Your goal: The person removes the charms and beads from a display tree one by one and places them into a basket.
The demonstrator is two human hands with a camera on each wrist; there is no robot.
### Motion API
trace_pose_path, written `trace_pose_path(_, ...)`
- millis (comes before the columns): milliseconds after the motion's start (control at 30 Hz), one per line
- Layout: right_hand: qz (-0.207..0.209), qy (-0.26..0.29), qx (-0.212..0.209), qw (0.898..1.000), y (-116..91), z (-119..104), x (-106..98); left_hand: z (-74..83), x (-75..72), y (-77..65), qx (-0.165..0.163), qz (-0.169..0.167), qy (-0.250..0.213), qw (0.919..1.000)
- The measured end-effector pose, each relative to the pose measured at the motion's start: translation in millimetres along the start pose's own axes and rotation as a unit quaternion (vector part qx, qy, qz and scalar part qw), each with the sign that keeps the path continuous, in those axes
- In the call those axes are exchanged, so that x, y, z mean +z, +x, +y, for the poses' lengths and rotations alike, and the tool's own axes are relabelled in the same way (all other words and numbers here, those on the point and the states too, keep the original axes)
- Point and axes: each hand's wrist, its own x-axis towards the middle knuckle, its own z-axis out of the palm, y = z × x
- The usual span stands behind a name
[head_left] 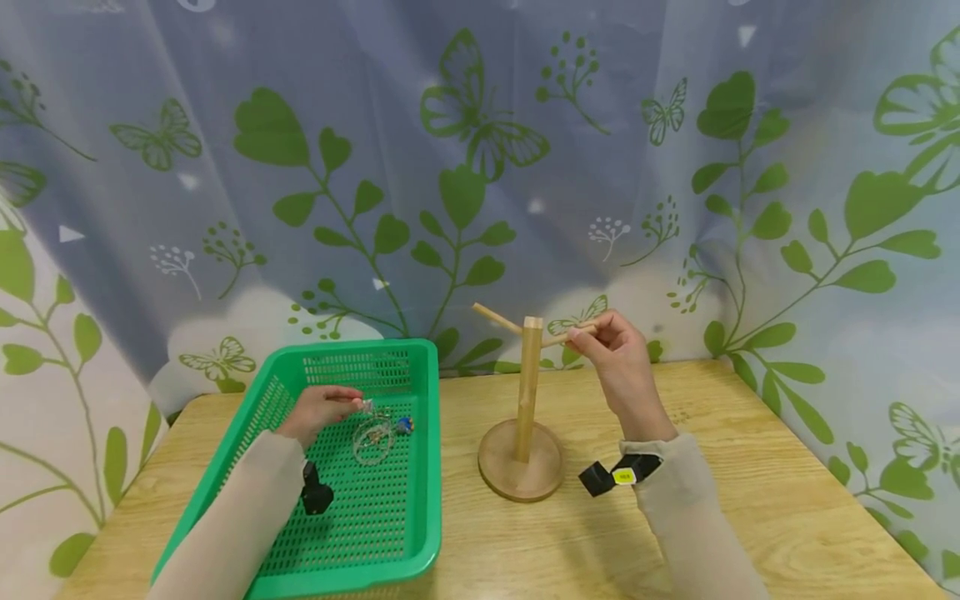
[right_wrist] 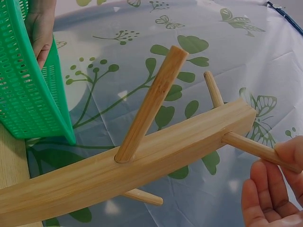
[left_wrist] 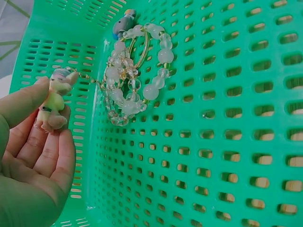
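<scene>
My left hand (head_left: 322, 414) reaches inside a green plastic basket (head_left: 432, 508) and pinches a small pastel figurine charm (left_wrist: 56, 100) between thumb and fingers. A thin chain runs from the charm toward a heap of bracelets (left_wrist: 164, 57) with clear and pale beads. Beside the heap lies a second charm, blue-grey (left_wrist: 125, 24). To the right stands an upright wooden mug tree (head_left: 528, 392) on a round base. My right hand (head_left: 628, 371) pinches the outer end of one of its upper pegs (right_wrist: 253, 146) between thumb and forefinger.
Basket and mug tree stand side by side on a wood-grain table (head_left: 720, 467). Close behind the table hangs a curtain (head_left: 570, 183) with leaf and butterfly prints. Other pegs (right_wrist: 151, 104) jut from the post in several directions.
</scene>
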Motion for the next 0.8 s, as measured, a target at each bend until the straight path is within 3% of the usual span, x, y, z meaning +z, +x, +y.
trace_pose_path(300, -0.005, -0.004, 0.001, 1.000, -0.7, -0.8, -1.5, 8.9, -1.2, -3.5, 0.014, 0.015, -0.022, 0.9996)
trace_pose_path(500, -0.002, -0.005, 0.003, 1.000, -0.5, -0.1, -0.1, 22.9, -10.3, -11.4, 0.028, 0.030, -0.051, 0.9979)
trace_pose_path(800, -0.018, -0.019, -0.011, 1.000, 1.9, -1.7, -2.7, 46.2, -24.9, -24.9, 0.049, 0.041, -0.044, 0.9970)
